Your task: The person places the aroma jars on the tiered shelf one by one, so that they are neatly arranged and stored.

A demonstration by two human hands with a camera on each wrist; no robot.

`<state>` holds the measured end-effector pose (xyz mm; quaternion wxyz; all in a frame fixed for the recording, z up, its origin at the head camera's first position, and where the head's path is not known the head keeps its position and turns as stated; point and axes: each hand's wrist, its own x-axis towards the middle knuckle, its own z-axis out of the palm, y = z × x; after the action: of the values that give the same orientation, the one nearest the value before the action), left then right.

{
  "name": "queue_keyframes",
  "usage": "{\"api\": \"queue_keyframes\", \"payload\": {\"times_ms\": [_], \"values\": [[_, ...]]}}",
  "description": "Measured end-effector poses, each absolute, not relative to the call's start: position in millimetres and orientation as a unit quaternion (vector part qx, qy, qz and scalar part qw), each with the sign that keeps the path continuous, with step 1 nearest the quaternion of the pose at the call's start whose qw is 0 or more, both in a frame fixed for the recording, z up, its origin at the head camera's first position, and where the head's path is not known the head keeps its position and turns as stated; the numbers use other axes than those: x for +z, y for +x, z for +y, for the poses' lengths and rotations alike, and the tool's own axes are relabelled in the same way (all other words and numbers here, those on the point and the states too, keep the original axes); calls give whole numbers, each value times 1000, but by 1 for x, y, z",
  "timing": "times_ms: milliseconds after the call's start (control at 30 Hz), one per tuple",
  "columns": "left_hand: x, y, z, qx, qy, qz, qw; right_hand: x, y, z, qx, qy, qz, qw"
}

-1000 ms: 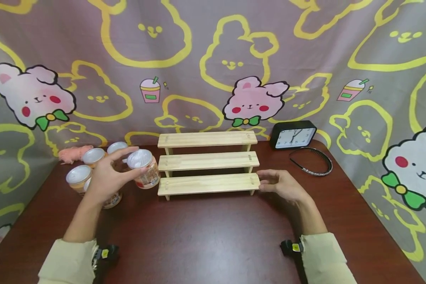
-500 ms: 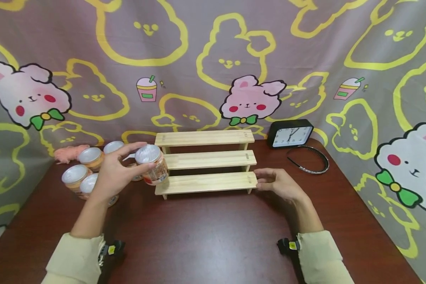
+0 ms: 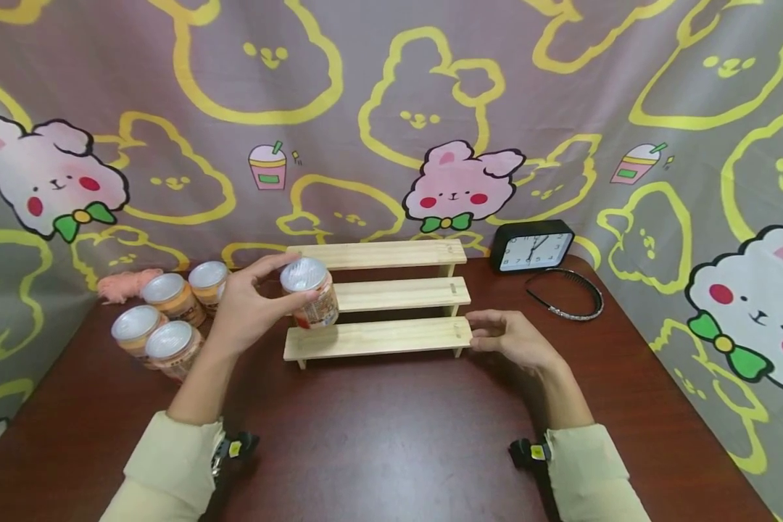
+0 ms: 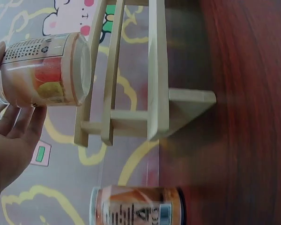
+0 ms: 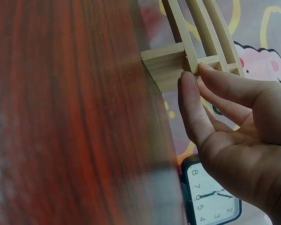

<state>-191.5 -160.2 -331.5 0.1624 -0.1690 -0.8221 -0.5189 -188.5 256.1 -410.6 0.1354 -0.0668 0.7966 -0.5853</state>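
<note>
A jar (image 3: pixel 317 303) with an orange printed label and a pale shiny lid is held up by my left hand (image 3: pixel 248 308), thumb and fingers around its upper part. It is tilted a little and hangs over the left end of a three-step wooden display shelf (image 3: pixel 378 338). In the left wrist view the jar (image 4: pixel 42 70) shows its clear base, apart from the boards. My right hand (image 3: pixel 515 341) pinches the right end of the lowest board between thumb and fingertips, as the right wrist view shows on the shelf (image 5: pixel 189 54).
Several similar jars (image 3: pixel 175 346) stand in a group at the left. Behind them lies pink yarn (image 3: pixel 127 285). A black-framed clock (image 3: pixel 533 248) and a black headband (image 3: pixel 577 315) are right of the shelf, on the dark red table (image 3: pixel 378 435). A patterned curtain (image 3: pixel 339 87) hangs behind.
My left hand has carried the jar right and upward, from beside the shelf to over its left end. The right hand keeps its hold on the board's end.
</note>
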Motion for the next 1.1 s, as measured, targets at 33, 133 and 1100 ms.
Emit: {"api": "queue_keyframes", "payload": {"times_ms": [33, 133, 1100], "values": [[-331, -193, -158, -524, -172, -819, 162, -411, -189, 256, -584, -63, 798, 135], [-331, -195, -153, -540, -179, -808, 154, -411, -189, 257, -578, -61, 802, 138], [-314, -217, -96, -570, -201, -789, 110, -416, -187, 258, -596, -70, 789, 127]]}}
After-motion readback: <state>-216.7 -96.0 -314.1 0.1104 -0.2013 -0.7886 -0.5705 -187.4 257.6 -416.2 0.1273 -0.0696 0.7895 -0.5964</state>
